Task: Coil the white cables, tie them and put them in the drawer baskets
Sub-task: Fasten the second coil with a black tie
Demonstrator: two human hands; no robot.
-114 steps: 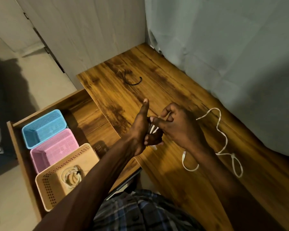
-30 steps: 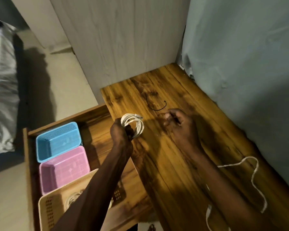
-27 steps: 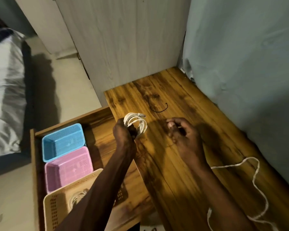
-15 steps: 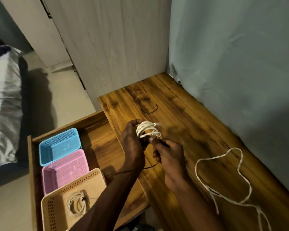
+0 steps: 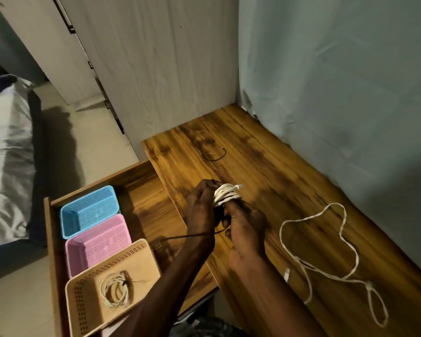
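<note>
beige basket [image 5: 83, 310] holds one tied coil [image 5: 116, 291]; both hands [image 5: 202, 207] [image 5: 246, 229] grip another coil [image 5: 226, 195].

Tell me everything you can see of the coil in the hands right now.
The coil is white cable wound in several tight loops, one end poking out at its top right. It is held above the desk's left edge, the left hand gripping its side, the right hand working a black tie beneath it.
</note>
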